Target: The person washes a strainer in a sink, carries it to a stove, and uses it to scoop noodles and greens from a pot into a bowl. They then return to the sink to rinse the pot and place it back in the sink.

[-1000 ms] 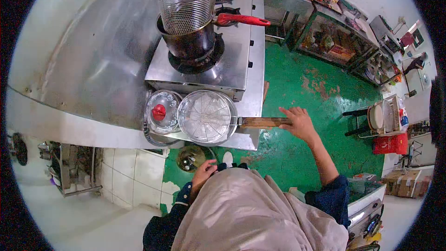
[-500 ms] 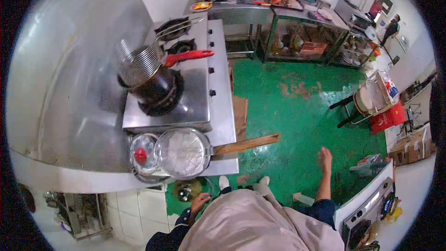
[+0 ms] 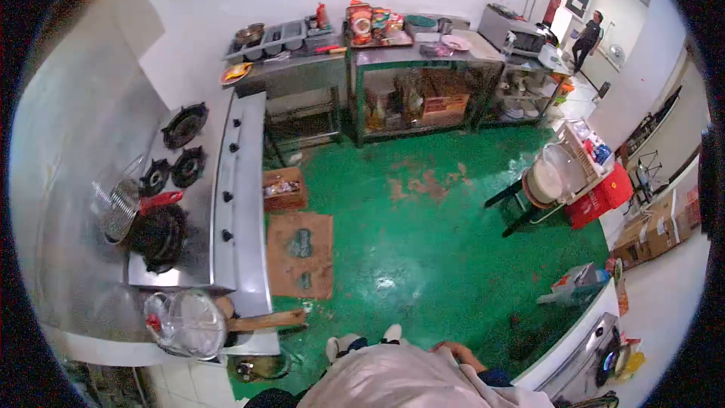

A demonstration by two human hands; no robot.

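My right hand [image 3: 451, 348] is low in the view, against the right side of the apron [image 3: 400, 378], its fingers too small and blurred to make out. My left hand does not show; only a dark sleeve [image 3: 272, 397] appears at the lower left. Left of me, a glass lid [image 3: 198, 323] and a wooden handle [image 3: 266, 321] lie at the near end of the steel stove [image 3: 204, 234]. A wire strainer with a red handle [image 3: 161, 200] rests over a dark pot [image 3: 155, 234] on a burner.
A steel counter [image 3: 294, 68] with trays and food packets runs along the back. Flattened cardboard [image 3: 300, 279] lies on the green floor [image 3: 423, 257]. At right stand a stool with a white tub [image 3: 545, 181] and another stove [image 3: 581, 363]. A person [image 3: 587, 41] stands far back.
The view has swung to the right, so the stove sits further left. My right hand has come in from out at the side to the apron. My left hand has gone out of view.
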